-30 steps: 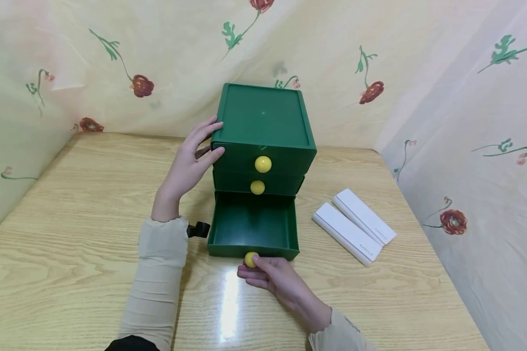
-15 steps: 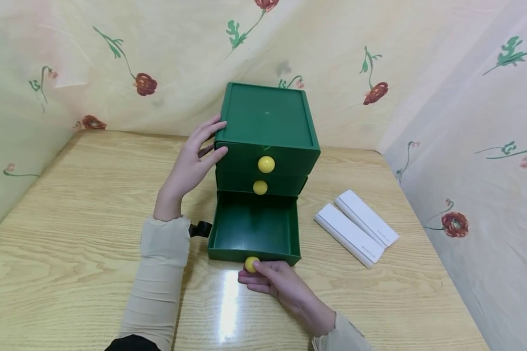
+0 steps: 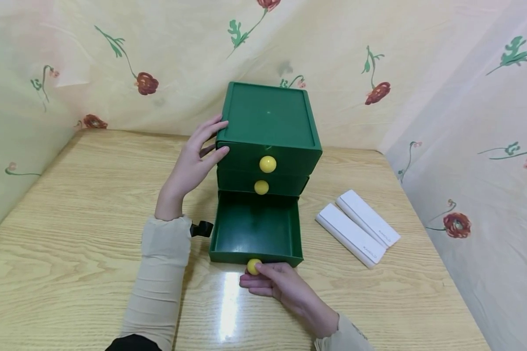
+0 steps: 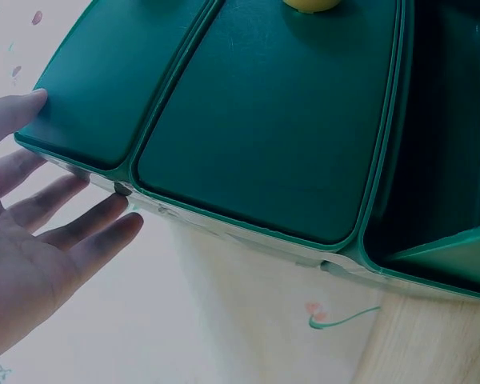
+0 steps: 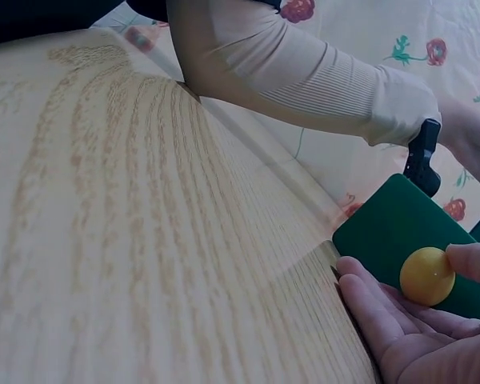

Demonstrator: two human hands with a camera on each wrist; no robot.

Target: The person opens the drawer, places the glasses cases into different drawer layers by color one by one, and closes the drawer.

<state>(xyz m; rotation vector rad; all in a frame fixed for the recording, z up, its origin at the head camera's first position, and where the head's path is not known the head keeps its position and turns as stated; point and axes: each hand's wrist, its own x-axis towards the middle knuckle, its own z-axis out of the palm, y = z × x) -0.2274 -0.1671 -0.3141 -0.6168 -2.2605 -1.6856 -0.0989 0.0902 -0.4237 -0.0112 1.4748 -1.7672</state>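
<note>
A small green drawer cabinet point(image 3: 268, 114) with yellow ball knobs stands on the table in the head view. Its bottom drawer point(image 3: 255, 229) is pulled out, with nothing inside it that I can see. My right hand point(image 3: 285, 287) pinches that drawer's yellow knob point(image 3: 254, 266) between thumb and fingers; the right wrist view shows the same knob point(image 5: 427, 276) at the fingertips. Up at the cabinet's left side, my left hand point(image 3: 189, 163) rests with spread fingers. In the left wrist view its thumb touches the front of the top drawer point(image 4: 104, 88) and the fingers lie along the side.
Two white slim boxes point(image 3: 351, 234) point(image 3: 368, 218) lie side by side on the wooden table point(image 3: 92, 219), right of the cabinet. A flowered cloth point(image 3: 193, 58) hangs behind and at the sides. The middle drawer's knob point(image 3: 261, 187) juts out above the pulled-out drawer.
The bottom drawer has slid slightly farther out toward me, with my right hand on its knob. My left hand stays at the cabinet's side. The head view has shifted a little.
</note>
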